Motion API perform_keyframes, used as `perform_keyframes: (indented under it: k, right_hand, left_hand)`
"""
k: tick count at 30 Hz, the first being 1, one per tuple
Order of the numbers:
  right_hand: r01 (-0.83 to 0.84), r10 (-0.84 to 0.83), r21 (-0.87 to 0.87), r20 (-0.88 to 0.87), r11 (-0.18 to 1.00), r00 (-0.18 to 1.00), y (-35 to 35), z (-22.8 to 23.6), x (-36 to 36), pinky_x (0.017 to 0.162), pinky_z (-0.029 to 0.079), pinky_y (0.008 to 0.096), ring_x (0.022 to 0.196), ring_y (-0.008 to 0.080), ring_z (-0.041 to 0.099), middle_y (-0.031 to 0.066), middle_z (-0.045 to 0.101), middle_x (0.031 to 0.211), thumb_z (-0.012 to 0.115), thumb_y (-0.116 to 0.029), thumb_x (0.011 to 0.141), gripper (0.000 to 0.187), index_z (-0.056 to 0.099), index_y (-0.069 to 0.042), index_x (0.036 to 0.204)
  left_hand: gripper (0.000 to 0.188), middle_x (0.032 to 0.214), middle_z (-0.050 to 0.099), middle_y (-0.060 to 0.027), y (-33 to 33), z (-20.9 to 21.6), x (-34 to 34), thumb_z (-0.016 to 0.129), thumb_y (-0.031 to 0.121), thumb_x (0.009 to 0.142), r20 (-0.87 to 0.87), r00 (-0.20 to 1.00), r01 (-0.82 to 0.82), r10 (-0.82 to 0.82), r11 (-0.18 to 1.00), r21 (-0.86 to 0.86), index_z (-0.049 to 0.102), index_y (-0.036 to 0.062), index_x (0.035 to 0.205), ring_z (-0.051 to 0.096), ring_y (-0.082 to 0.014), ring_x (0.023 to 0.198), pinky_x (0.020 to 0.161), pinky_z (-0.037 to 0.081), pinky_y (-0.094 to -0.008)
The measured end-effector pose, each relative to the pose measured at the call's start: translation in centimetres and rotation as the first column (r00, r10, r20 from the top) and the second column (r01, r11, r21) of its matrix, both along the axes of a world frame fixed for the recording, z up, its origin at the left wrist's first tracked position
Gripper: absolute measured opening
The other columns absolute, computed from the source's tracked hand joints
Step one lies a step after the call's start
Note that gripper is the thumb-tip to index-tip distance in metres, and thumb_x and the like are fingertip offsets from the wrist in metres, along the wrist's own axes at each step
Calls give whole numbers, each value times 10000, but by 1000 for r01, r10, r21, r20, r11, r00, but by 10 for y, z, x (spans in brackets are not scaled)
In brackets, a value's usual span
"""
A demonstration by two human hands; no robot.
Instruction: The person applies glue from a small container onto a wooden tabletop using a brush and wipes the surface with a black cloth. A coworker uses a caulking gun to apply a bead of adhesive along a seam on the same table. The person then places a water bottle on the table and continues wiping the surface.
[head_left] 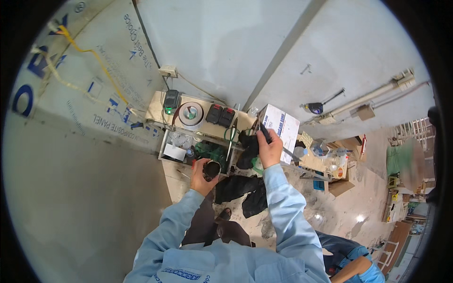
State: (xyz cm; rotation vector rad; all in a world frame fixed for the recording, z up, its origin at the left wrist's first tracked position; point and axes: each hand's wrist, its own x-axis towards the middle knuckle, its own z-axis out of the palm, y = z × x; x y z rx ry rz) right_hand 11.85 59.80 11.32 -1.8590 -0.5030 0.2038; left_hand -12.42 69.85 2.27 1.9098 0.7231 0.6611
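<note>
My left hand [202, 175] is closed around a small round container, a can or cup with a dark inside [212, 169], its mouth turned up toward me. It is held just in front of the open drawer [172, 162]. Higher and to the right, my right hand [270, 149] grips a slim black handle-like tool [265, 133]; its exact kind does not show. Close by that hand are a white printed box [285, 127] and a black cloth or glove-like bundle [247, 153] hanging at the shelf's edge.
On the wooden shelf [155, 107] sit a charger with a green light [171, 100], a tape roll [190, 114] and two black-red battery packs [220, 114]. Dark cloth [236, 188] hangs below. A tape measure [314, 108] is on the wall. Another person [351, 259] is at lower right.
</note>
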Motion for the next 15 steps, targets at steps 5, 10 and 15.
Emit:
perform_keyframes:
  k: [5,10,15]
  right_hand:
    - [69,-3,-181,341,981,940,82,-53,61,786,504,348,808,228,653,84,723,887,770,-126,886,137,747,-45,994]
    - [198,-84,-242,411,950,908,121,-170,62,970,476,433,1079,363,602,97,706,1070,797,-66,775,231,756,-69,1002]
    - [227,-228,-379,43,897,973,122,-269,61,868,530,478,955,369,688,147,725,1013,771,-114,835,209,728,-34,1023]
  left_hand:
    - [658,1255,586,-175,56,-56,49,872,79,737,-7,1000,-5,4,999,-36,552,28,1310,607,-369,1173,1008,511,-420]
    - [678,1284,571,-179,97,-119,89,869,97,742,-119,993,-12,-5,990,-141,535,27,1328,594,-380,1188,1015,508,-426]
    - [671,1262,604,-179,115,-184,124,872,131,745,-269,962,-44,42,999,2,558,40,1331,581,-388,1208,1048,465,-462]
